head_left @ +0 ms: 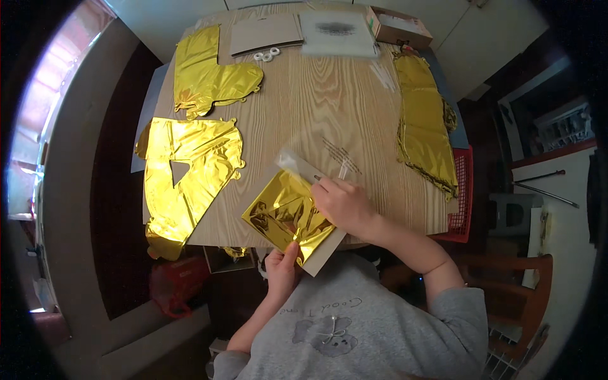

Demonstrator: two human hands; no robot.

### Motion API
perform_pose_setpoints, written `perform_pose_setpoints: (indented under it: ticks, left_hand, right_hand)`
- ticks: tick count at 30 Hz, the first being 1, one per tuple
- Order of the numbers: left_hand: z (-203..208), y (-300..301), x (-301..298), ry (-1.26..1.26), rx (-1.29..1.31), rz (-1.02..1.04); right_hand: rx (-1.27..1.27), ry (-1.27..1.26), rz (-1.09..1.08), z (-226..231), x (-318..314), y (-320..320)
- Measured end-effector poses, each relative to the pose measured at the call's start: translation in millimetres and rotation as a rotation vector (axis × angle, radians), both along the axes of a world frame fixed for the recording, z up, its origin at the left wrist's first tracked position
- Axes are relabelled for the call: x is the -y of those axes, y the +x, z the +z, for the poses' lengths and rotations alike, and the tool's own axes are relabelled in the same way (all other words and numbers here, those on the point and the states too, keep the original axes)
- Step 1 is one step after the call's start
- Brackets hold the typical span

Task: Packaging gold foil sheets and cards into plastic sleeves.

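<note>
At the table's near edge I hold a folded gold foil balloon that lies tilted against a flat beige card. My left hand is closed on the balloon's lower edge, thumb on top of the foil. Over the upper right side, my right hand has its fingers bent down at the edge of the foil and card; its fingertips are partly hidden. A clear plastic bag with dark print spreads out beyond the foil, and how far it reaches round the card is hard to see.
Flat gold foil balloons lie at the far left, near left and right. Along the back are cards, clear bags, white rings and an open box. A red basket stands right of the table.
</note>
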State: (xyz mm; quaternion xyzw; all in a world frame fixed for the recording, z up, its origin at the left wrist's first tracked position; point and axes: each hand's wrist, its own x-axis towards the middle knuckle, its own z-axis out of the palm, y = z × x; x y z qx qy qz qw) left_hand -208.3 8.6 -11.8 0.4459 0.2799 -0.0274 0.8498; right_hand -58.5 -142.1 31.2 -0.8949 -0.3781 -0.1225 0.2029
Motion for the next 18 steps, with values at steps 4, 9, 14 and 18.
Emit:
perform_pose_setpoints:
  ticks: [4,9,14,18]
  left_hand:
    - [-4,-2,-1,-0.065,0.070,0.027]
    - [-3,-3,1,-0.046,0.095,0.024]
    - [-13,-7,-1,-0.039,0.172,-0.031]
    - [-11,-10,-2,0.006,0.192,-0.037]
  right_hand:
    - [0.007,-0.014,-0.070,3,3,1]
    - [0.046,-0.024,-0.051,3,-1,-8]
    - [0.089,-0.046,-0.039,7,-6,-13]
    - [0.089,-0.081,-0.047,8,-10,-19]
